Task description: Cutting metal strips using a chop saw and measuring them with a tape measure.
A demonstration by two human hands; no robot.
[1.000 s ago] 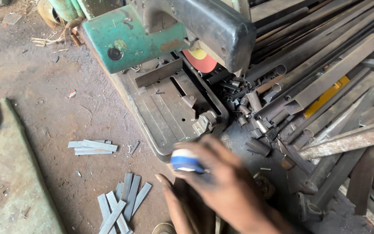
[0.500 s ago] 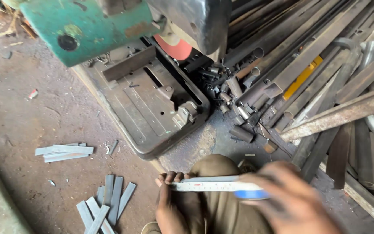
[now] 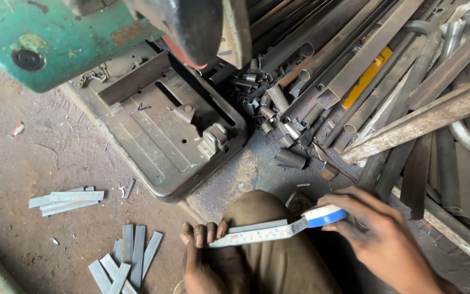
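Observation:
My right hand [image 3: 387, 239] grips a white and blue tape measure case [image 3: 325, 215]. Its tape blade [image 3: 254, 235] is pulled out to the left across my knee [image 3: 262, 218]. My left hand [image 3: 202, 256] pins the blade's free end together with a flat grey metal strip [image 3: 257, 225] that lies along the tape. Both hands are low in the view, just in front of the cut-off saw's base [image 3: 159, 128].
A green cut-off saw [image 3: 55, 38] with a dark blade guard [image 3: 197, 27] stands at the top. Cut flat metal strips [image 3: 126, 261] and another small pile of strips [image 3: 66, 200] lie on the dirt floor at left. Steel tubes, angle bars and short offcuts [image 3: 387, 81] crowd the right.
The view has shifted down and right. My right hand has drawn the tape case farther right, and the blade now lies along the metal strip held by my left hand.

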